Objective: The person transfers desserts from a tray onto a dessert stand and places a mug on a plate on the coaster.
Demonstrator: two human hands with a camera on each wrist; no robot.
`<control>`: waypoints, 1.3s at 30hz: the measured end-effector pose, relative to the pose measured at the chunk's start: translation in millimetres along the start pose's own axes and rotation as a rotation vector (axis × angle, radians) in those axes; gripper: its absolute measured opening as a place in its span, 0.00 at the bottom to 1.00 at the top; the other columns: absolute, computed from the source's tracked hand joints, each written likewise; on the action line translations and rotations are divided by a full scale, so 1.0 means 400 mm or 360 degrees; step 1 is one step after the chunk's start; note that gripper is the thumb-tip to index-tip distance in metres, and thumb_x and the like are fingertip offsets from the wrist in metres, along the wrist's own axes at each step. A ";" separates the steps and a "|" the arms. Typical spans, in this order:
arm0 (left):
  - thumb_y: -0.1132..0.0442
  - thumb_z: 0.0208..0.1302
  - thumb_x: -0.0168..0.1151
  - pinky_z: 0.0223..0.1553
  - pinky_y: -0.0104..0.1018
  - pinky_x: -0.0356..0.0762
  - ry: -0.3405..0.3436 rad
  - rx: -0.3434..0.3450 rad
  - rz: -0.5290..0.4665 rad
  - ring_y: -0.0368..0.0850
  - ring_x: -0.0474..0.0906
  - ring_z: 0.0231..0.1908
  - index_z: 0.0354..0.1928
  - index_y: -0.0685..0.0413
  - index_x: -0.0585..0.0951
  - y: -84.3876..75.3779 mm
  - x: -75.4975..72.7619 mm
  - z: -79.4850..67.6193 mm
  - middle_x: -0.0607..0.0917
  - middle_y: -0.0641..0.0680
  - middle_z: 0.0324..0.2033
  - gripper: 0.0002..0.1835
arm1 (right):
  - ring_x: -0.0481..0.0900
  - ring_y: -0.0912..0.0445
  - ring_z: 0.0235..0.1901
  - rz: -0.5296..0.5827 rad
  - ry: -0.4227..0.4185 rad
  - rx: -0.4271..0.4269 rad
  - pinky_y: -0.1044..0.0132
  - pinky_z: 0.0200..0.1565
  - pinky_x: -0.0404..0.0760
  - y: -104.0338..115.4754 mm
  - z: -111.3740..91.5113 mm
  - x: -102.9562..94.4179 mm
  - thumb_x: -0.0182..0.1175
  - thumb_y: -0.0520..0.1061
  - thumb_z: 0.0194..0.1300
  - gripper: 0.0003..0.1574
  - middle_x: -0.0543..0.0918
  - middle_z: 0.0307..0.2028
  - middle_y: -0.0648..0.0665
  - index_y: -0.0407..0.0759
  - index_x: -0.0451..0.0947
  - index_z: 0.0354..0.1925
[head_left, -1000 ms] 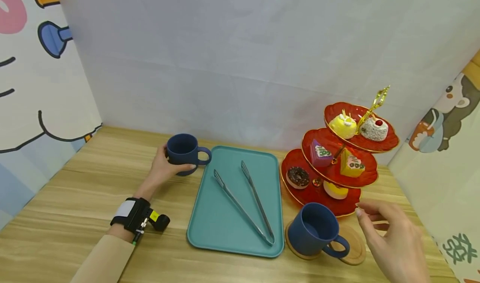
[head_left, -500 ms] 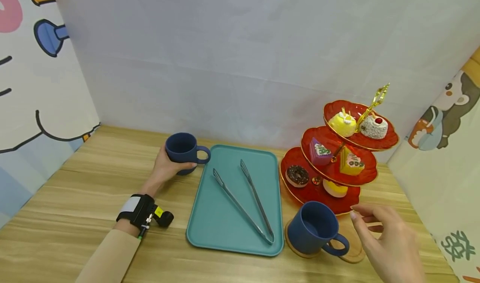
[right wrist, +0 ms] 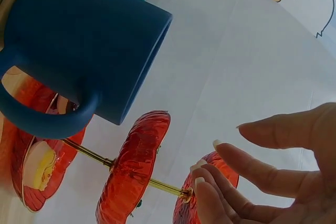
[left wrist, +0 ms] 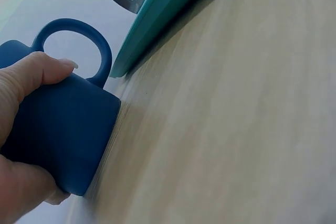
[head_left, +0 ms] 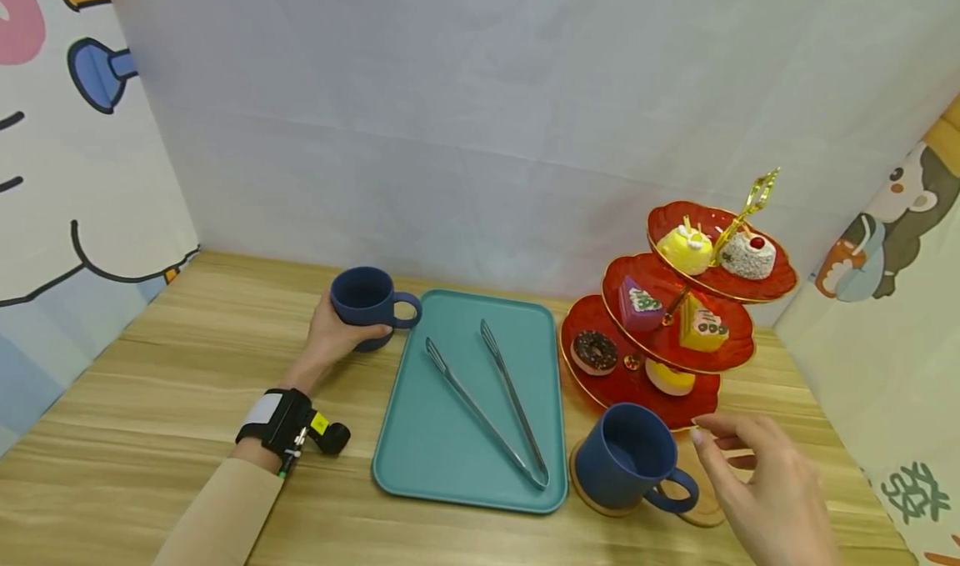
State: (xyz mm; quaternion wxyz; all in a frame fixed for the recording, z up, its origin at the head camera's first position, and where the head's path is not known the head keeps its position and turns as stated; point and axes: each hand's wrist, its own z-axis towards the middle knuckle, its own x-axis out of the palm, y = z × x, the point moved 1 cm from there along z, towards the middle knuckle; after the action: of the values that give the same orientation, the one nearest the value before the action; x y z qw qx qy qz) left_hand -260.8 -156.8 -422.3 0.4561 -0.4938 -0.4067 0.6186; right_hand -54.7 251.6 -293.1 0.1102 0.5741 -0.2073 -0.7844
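Note:
At the left, my left hand (head_left: 333, 341) grips a dark blue mug (head_left: 366, 295) around its body, thumb across the front. In the left wrist view that mug (left wrist: 63, 124) has its base at the tabletop, its handle towards the tray. My right hand (head_left: 772, 474) holds nothing, thumb and fingertips apart. Nearest to it is a second blue mug (head_left: 618, 466), upright on a round wooden coaster. Another wooden coaster (head_left: 692, 458) lies partly hidden behind that mug's handle and my right hand. In the right wrist view my right hand (right wrist: 273, 171) is beside the mug's open top.
Between the mugs lies a teal tray (head_left: 423, 458) bearing spread metal tongs (head_left: 517, 403). A three-tier red stand (head_left: 667, 345) with cakes and donuts rises at the back right. A white cloth wall (head_left: 420, 132) closes off the back.
My right hand has drifted slightly left, towards the second mug's handle. The left hand keeps its hold on its mug, which has stayed in place. The head view shifted a little.

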 end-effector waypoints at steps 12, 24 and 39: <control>0.77 0.43 0.71 0.66 0.61 0.55 -0.0044 -0.0023 -0.0080 0.67 0.58 0.63 0.68 0.72 0.52 0.002 0.003 -0.009 0.63 0.74 0.63 0.51 | 0.77 0.43 0.34 0.0011 -0.0047 -0.0045 0.41 0.36 0.83 -0.004 -0.003 0.001 0.62 0.41 0.62 0.17 0.80 0.39 0.30 0.28 0.81 0.44; 0.78 0.42 0.70 0.64 0.62 0.58 -0.0034 0.0057 -0.0078 0.68 0.61 0.61 0.66 0.73 0.54 -0.031 -0.010 -0.021 0.65 0.75 0.61 0.48 | 0.77 0.42 0.35 0.0025 -0.0044 -0.0033 0.39 0.39 0.82 0.002 -0.003 -0.001 0.62 0.41 0.63 0.17 0.80 0.39 0.30 0.28 0.81 0.45; 0.80 0.38 0.72 0.59 0.63 0.61 0.0207 0.0253 -0.0081 0.67 0.65 0.56 0.63 0.73 0.60 -0.167 0.001 -0.120 0.70 0.74 0.57 0.46 | 0.74 0.72 0.36 0.0409 -0.0237 -0.0344 0.92 0.38 0.70 0.072 -0.010 0.004 0.64 0.35 0.59 0.10 0.84 0.38 0.43 0.37 0.84 0.41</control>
State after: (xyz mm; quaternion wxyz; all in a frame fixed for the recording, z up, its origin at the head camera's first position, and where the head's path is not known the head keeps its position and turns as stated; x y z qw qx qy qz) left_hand -202.9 -137.1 -367.1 0.5350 -0.4846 -0.3383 0.6037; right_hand -53.2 224.6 -282.7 0.2548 0.4682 -0.2010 -0.8219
